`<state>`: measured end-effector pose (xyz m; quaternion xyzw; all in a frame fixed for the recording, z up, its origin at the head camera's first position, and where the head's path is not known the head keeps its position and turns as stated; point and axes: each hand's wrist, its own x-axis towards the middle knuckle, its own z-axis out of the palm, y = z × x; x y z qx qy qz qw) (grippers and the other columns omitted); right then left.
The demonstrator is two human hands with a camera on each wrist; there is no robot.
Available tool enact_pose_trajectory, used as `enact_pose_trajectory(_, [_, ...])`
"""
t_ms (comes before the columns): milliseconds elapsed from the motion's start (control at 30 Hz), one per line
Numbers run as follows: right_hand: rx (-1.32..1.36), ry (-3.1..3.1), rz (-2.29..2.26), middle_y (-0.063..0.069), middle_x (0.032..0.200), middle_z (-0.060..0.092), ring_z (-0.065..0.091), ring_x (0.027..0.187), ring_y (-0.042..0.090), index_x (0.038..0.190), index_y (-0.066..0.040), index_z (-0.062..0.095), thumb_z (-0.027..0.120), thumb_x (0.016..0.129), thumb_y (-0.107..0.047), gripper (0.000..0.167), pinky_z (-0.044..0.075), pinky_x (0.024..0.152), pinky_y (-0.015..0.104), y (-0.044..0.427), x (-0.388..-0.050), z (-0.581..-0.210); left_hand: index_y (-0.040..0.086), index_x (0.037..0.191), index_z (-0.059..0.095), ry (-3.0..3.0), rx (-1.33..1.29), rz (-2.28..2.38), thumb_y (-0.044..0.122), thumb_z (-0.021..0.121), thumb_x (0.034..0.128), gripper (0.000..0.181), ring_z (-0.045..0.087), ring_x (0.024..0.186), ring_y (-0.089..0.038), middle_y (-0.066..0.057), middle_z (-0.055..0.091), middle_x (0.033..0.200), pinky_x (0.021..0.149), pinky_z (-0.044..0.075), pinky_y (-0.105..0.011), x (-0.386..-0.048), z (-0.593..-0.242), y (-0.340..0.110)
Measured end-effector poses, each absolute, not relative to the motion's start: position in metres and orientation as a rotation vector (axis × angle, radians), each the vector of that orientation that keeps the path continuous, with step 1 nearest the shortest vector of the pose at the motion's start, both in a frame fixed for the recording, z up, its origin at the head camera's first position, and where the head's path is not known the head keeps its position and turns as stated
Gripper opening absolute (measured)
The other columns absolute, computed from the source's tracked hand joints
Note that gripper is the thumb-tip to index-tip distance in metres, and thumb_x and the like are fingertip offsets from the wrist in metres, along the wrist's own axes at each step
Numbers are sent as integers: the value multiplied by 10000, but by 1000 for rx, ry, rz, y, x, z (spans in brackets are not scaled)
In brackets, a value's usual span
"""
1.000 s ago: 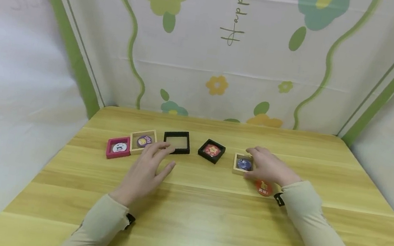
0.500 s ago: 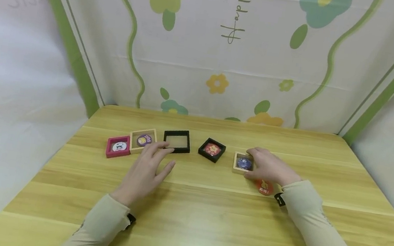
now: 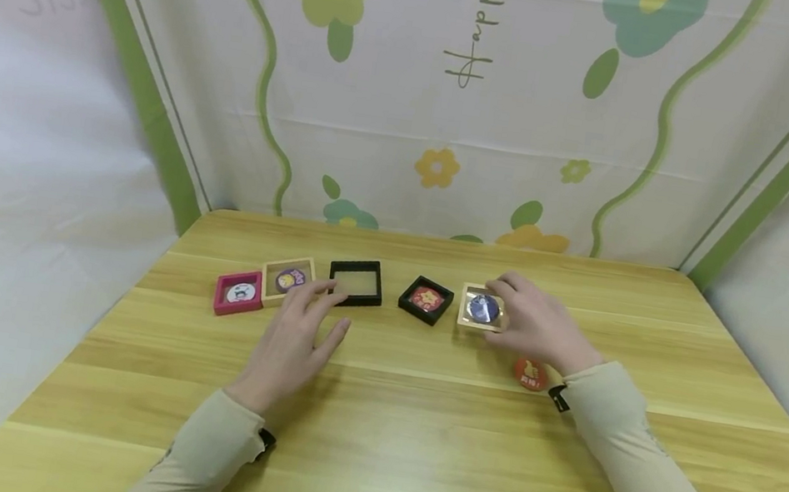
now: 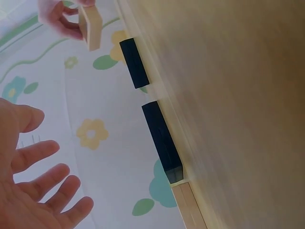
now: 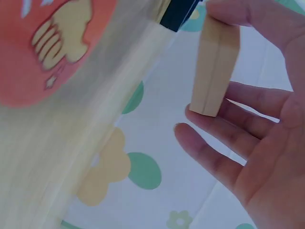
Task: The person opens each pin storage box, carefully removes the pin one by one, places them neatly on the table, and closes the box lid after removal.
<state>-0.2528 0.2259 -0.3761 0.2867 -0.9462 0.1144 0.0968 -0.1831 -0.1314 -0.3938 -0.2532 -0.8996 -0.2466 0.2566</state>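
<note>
My right hand (image 3: 537, 321) pinches a small square beige frame (image 3: 463, 304) by its near and far edges, with a round blue badge (image 3: 482, 308) behind its clear window. In the right wrist view the frame (image 5: 215, 69) is edge-on between thumb and fingers, off the tabletop. Below that hand lies a round red badge (image 3: 531, 374) with a yellow thumbs-up. My left hand (image 3: 287, 344) hovers with relaxed, spread fingers and holds nothing. It is nearest to a beige frame (image 3: 266, 278) with a purple badge and a larger black frame (image 3: 380, 286) with no badge in it.
A pink frame (image 3: 217, 295) with a white badge stands at the far left, against the beige one. Between the hands sits a smaller black frame (image 3: 406, 294) with a red star badge. A flower-printed cloth (image 3: 386, 93) hangs behind the wooden table (image 3: 394, 464).
My right hand has lifted the beige frame with the blue badge off the table, slightly left and away from me. More of the red badge shows. The left hand stays almost still.
</note>
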Motion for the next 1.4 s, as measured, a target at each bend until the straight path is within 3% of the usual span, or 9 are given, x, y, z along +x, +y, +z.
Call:
enact_pose_trajectory(500, [971, -2589, 347, 133, 1156, 581, 594, 914, 235, 1268, 14, 595, 863, 686, -319, 722, 534, 611, 351, 212, -241, -366, 19, 1360, 552, -2453, -676, -676, 252, 609, 992, 439, 373, 1333, -317, -163, 413, 1466, 1053, 371, -490, -181, -395, -129])
enact_pose_trajectory(800, [1078, -2501, 410, 99, 1120, 560, 566, 893, 192, 1250, 24, 595, 852, 691, -307, 699, 529, 707, 333, 193, -232, -368, 38, 1454, 456, -2440, -776, -681, 306, 654, 961, 595, 291, 1399, -321, -99, 280, 1570, 1077, 324, -523, -179, -392, -129])
enact_pose_trajectory(1000, [1110, -2531, 507, 63, 1140, 528, 550, 840, 144, 1272, -20, 586, 831, 729, -313, 664, 504, 618, 266, 178, -219, -371, 77, 1475, 444, -2427, -834, -666, 357, 675, 940, 646, 270, 1417, -308, -79, 267, 1581, 1097, 289, -522, -176, -389, -127])
enact_pose_trajectory(1167, [1181, -2528, 643, 57, 1148, 518, 565, 907, 157, 1291, -1, 574, 822, 747, -285, 662, 521, 730, 273, 166, -211, -370, 126, 1515, 388, -2416, -903, -665, 398, 714, 902, 745, 273, 1416, -292, -77, 291, 1568, 1092, 305, -502, -173, -386, -124])
enact_pose_trajectory(1400, [1217, -2494, 644, 37, 1185, 516, 572, 942, 130, 1294, -36, 576, 819, 743, -302, 658, 527, 767, 267, 157, -204, -372, 115, 1524, 366, -2451, -969, -698, 430, 754, 865, 828, 323, 1393, -283, -71, 318, 1550, 1069, 355, -460, -171, -385, -119])
